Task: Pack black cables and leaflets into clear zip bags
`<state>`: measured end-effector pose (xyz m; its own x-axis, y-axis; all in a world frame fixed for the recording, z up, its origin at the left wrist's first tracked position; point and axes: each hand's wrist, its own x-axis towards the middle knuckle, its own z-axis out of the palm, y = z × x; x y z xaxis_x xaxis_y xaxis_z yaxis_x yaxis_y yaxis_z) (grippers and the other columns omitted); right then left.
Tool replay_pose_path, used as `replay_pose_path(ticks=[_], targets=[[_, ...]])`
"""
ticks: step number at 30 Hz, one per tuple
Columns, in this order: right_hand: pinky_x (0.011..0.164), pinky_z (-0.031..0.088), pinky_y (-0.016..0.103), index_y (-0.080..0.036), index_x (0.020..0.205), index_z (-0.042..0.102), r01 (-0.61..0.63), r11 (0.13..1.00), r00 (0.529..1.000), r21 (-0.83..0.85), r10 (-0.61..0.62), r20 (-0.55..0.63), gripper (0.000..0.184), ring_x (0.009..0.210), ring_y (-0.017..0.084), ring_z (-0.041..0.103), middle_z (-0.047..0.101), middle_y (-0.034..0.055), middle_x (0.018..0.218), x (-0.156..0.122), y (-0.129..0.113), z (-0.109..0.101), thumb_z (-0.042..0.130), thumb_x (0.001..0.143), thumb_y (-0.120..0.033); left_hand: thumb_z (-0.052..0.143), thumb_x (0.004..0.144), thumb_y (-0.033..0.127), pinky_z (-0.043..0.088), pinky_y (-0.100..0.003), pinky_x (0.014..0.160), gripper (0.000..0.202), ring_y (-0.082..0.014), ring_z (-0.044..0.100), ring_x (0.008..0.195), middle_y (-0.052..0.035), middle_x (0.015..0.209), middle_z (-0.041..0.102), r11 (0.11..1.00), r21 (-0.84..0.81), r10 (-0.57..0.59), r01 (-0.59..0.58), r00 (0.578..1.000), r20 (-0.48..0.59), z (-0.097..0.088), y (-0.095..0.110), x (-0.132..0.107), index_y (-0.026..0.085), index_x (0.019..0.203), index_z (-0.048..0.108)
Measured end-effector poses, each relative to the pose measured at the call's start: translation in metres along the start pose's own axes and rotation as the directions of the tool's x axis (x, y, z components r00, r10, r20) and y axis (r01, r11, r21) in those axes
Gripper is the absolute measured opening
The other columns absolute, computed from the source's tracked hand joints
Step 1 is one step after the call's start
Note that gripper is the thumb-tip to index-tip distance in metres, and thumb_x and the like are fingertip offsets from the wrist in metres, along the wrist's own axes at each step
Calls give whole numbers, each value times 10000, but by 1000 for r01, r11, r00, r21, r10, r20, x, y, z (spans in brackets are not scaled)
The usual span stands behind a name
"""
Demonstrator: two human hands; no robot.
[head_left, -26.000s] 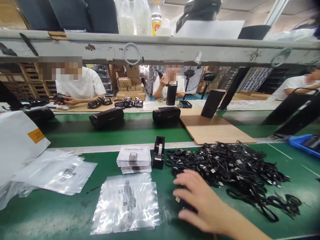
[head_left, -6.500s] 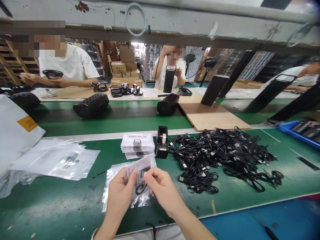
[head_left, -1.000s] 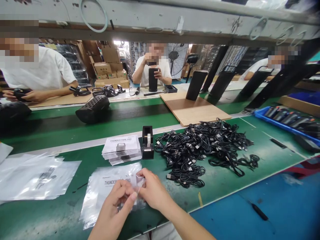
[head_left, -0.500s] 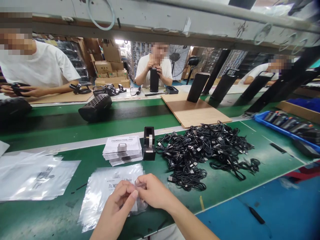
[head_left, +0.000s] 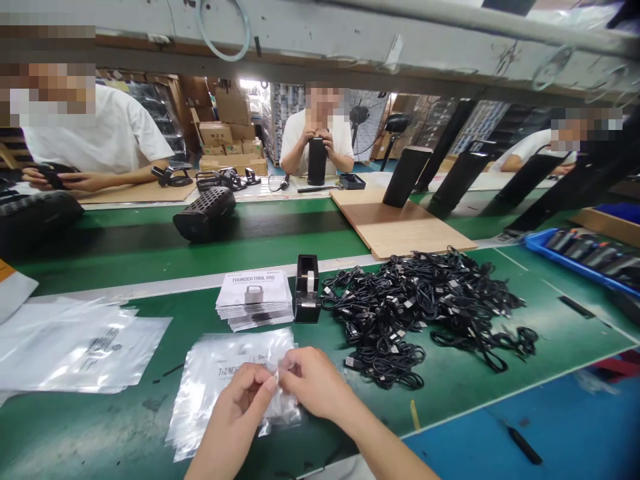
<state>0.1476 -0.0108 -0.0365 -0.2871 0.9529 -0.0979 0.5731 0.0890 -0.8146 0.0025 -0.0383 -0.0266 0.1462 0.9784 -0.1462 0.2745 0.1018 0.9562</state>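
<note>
My left hand (head_left: 245,397) and my right hand (head_left: 317,383) meet at a clear plastic bag (head_left: 285,410), fingertips pinched on its upper edge. Beneath lies a stack of clear bags (head_left: 197,390), with "THUNDER" lettering showing through the plastic; my fingers partly cover it. Just beyond sits a pile of printed booklets (head_left: 255,293) reading "THUNDER TRAIL PRO". A black tape dispenser (head_left: 307,310) stands right of the booklets. To the right of my hands spreads a big heap of black USB cables (head_left: 400,307).
More printed plastic bags (head_left: 85,350) lie at left. Across the green bench are a black speaker (head_left: 205,217), a wooden board (head_left: 400,230) with an upright speaker, and a blue tray (head_left: 550,247). Several people sit opposite. A grey beam (head_left: 320,40) crosses overhead.
The view has swung slightly left, so the scene sits further right. Both hands keep their pinch on the bag, whose lower part now lies flatter below my fingers.
</note>
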Motion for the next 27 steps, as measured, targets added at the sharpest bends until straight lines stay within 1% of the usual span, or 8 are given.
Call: replay_pose_path(ticks=[6,10,12,15,19,24,25,27], targets=[[486,374,190,-166,731,609,-85,990,996,113,89,-33,187,468,99,531,628,1,610,-7,10,-33,457,795,-254,559,722,456,378,-236,591,267,-152,461,625,22,654,479,998,-52,-50,42,985,-163,4,-2,5,202,642,554],[488,391,201,-175,732,577,-36,990,954,136,75,-290,219,518,112,500,561,-5,604,-3,3,-56,447,818,-328,561,722,451,375,-240,593,261,-151,467,622,27,647,479,998,-54,-48,39,983,-176,5,-3,8,202,644,552],[498,389,209,-175,731,573,-12,992,939,127,55,-338,225,535,118,492,533,-9,593,0,-2,-62,453,816,-345,557,724,446,374,-245,606,260,-153,470,628,26,646,481,998,-49,-42,34,985,-168,5,-3,8,199,642,550],[511,384,211,-182,726,567,8,994,955,113,26,-296,221,546,118,497,526,-18,590,0,-7,-64,447,824,-339,551,731,438,372,-244,616,255,-153,470,634,27,642,482,998,-51,-45,38,986,-161,5,-2,8,197,647,545],[554,383,211,-189,719,573,-9,1000,971,30,15,-237,187,577,119,521,577,-16,622,-10,-7,-47,452,827,-283,544,735,448,380,-240,600,264,-151,474,624,29,636,489,998,-38,-53,48,987,-150,4,-1,7,198,651,548],[590,367,208,-201,750,629,43,990,998,-135,-47,-32,139,645,128,569,646,-8,694,-32,-5,-28,503,806,-216,560,717,475,407,-247,637,281,-165,512,663,18,661,528,999,-6,-50,50,994,-95,1,-4,8,197,680,567],[592,366,209,-203,737,628,42,983,998,-178,-48,-32,146,648,128,570,647,-9,699,-35,-3,-32,504,811,-222,564,708,486,407,-246,639,289,-167,513,665,18,661,530,999,-6,-54,54,993,-108,1,-5,8,199,676,568],[595,370,214,-202,709,611,-10,963,992,-268,-25,-127,175,653,128,565,633,-5,704,-41,3,-47,490,829,-241,569,692,512,406,-245,630,307,-169,512,652,21,653,534,998,-8,-67,67,987,-146,2,-6,9,205,668,573]])
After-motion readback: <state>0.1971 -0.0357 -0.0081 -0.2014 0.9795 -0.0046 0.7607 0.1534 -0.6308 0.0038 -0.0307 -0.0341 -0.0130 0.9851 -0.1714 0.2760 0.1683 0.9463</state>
